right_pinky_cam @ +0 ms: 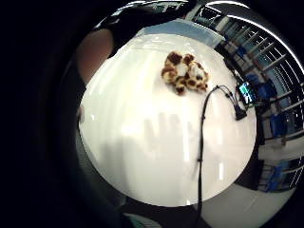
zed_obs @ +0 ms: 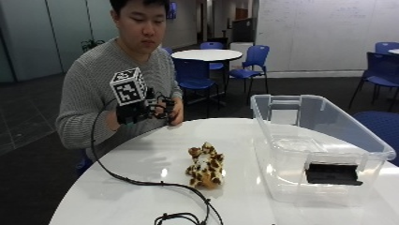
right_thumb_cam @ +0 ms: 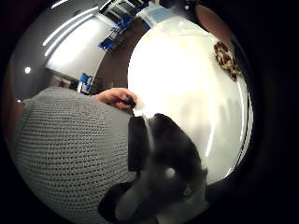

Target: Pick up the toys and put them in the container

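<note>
A person in a grey knitted sweater [zed_obs: 87,89] sits at a round white table [zed_obs: 143,187], with the gloved right hand [zed_obs: 140,110] raised above the table's far edge, in front of the chest. The bare left hand [zed_obs: 176,111] is brought up against the gloved one, its fingers touching the glove's fingertip side; the thumb side palm view shows that bare hand [right_thumb_cam: 114,98] at the table's rim, pinching a small dark object. Whether the gloved fingers are straight or curled cannot be told, since the glove's fittings and the other hand cover them; no toy is in that hand. The toy, a spotted giraffe [zed_obs: 205,167] in yellow and brown plush, lies on its side near the middle of the table, well apart from both hands. In the little finger side palm view the giraffe [right_pinky_cam: 185,72] rests on bare tabletop, away from the palm. The container, a clear plastic bin [zed_obs: 321,145] without a lid, stands on the table just beside the giraffe, on the person's left, not touching it. A black rectangular patch shows low on the bin's near wall. Blue chairs [zed_obs: 249,61] and a second round table [zed_obs: 205,55] stand in the room behind.
</note>
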A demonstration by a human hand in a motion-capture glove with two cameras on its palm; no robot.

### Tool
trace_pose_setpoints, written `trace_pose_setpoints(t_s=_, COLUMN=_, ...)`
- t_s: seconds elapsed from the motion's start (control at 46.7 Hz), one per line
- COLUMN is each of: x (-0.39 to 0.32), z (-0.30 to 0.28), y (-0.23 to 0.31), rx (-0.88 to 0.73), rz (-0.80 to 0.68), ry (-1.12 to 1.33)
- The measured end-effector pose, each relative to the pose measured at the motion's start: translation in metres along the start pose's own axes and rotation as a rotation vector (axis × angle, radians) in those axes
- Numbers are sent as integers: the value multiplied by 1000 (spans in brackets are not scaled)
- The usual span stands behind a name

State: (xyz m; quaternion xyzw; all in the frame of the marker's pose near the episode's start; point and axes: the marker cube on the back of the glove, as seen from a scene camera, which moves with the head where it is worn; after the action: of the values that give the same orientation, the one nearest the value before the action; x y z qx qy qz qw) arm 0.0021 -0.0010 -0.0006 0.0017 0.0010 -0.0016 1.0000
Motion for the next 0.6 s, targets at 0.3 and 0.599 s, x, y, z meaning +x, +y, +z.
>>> trace_pose_setpoints(t_s=0.3, x=3, z=3, y=-2, rx=-2, rz=2, ry=-3)
trace_pose_setpoints(t_s=0.599, x=69, z=-10, y=-87, rx=-27, rz=94, ry=105)
